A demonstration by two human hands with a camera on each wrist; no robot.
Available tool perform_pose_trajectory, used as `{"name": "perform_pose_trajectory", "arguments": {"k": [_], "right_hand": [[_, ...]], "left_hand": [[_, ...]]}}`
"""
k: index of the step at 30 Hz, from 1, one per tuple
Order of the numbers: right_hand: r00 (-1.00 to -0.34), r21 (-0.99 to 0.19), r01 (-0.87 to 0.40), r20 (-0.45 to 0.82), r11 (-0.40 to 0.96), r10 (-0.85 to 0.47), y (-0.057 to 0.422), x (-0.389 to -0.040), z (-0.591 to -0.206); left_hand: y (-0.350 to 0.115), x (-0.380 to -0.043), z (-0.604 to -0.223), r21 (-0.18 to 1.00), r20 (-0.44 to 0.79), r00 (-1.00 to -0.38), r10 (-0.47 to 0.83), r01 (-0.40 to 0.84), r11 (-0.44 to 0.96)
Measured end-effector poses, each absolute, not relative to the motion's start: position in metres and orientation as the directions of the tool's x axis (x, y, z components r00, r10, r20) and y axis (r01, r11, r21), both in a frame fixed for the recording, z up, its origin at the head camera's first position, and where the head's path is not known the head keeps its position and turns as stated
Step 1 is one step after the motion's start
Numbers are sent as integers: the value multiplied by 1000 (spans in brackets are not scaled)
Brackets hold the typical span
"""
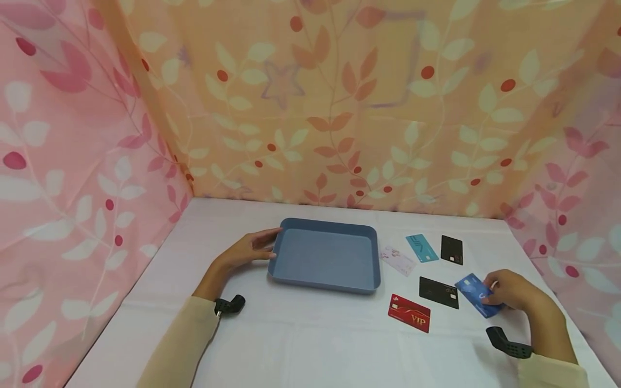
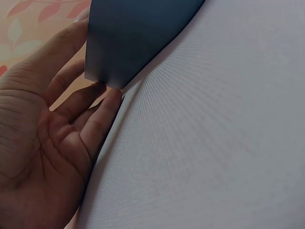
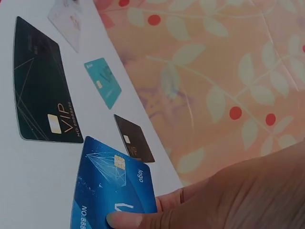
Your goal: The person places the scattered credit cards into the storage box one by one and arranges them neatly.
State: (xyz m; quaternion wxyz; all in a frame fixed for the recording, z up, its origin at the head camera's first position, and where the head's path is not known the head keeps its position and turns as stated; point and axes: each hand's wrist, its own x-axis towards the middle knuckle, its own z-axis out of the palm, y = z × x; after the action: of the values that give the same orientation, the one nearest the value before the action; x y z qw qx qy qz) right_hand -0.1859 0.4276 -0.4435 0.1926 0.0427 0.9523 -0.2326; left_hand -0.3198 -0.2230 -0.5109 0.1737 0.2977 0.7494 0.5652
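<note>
At the right of the table, my right hand (image 1: pixel 514 291) pinches a blue card (image 1: pixel 477 295). Its thumb lies on the card's printed face in the right wrist view, where the gold chip and lettering of the card (image 3: pixel 114 179) show. My left hand (image 1: pixel 247 249) touches the left side of a shallow blue-grey rectangular tray (image 1: pixel 325 256), its fingers fairly straight against the outer wall. The left wrist view has the fingertips of that hand (image 2: pixel 52 119) at the lower corner of the tray (image 2: pixel 138 38). No objects lie in the tray.
Between tray and right hand lie a red VIP card (image 1: pixel 409 313), a black VIP card (image 1: pixel 439 292), a teal card (image 1: pixel 422 248), another black card (image 1: pixel 452 250) and a pale flowered card (image 1: pixel 398 261) beside the tray. Patterned cloth walls (image 1: pixel 315 108) enclose the white table (image 1: pixel 301 345).
</note>
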Motion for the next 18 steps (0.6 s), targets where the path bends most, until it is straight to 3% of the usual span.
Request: {"name": "perform_pose_trajectory", "arguments": {"k": [10, 18], "right_hand": [[-920, -519, 177, -390, 837, -47, 438, -181, -437], [-947, -559, 115, -312, 821, -81, 439, -182, -424]], "left_hand": [[-222, -322, -513, 940, 65, -776, 628, 258, 221], [-223, -321, -513, 948, 71, -772, 632, 250, 199]]}}
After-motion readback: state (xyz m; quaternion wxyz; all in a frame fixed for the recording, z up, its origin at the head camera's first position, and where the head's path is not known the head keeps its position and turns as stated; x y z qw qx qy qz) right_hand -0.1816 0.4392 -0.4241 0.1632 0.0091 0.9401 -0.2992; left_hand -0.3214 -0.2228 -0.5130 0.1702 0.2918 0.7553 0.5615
